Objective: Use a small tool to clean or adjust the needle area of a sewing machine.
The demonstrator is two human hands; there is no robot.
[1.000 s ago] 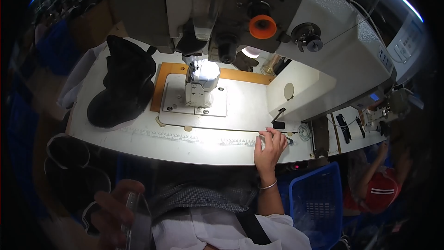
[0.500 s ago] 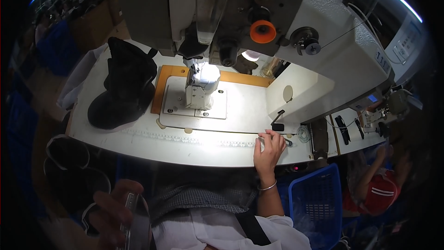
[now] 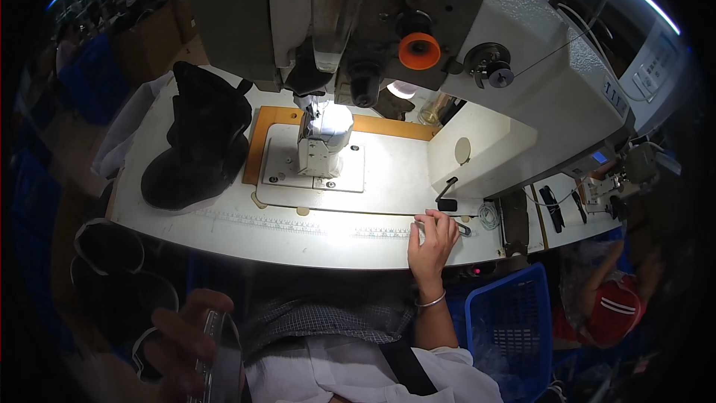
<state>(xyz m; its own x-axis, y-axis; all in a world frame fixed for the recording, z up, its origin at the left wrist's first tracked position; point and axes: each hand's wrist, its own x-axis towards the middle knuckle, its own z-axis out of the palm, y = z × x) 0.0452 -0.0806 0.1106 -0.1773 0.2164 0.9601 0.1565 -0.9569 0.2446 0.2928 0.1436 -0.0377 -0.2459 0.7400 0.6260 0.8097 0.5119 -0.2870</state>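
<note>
My right hand (image 3: 433,242) rests on the front edge of the white sewing table (image 3: 358,250), fingers loosely bent and apart, at the right end of a printed ruler scale (image 3: 257,220). Just beyond its fingertips lies a small dark-ended tool (image 3: 464,230), partly covered by the hand. At the lower left, in shadow, my left hand (image 3: 183,332) is closed around a flat thing with a clear edge (image 3: 212,343), which looks like a phone in a clear case. Ahead stands a sewing machine with a lit post bed (image 3: 321,149).
Black cut pieces (image 3: 205,134) are stacked on the table's left side. More black pieces with pale edges (image 3: 123,276) hang below the left edge. A blue basket (image 3: 511,313) stands right of my arm. A co-worker in red (image 3: 611,310) sits farther right.
Almost nothing differs. The view has shifted very slightly; both hands keep their places.
</note>
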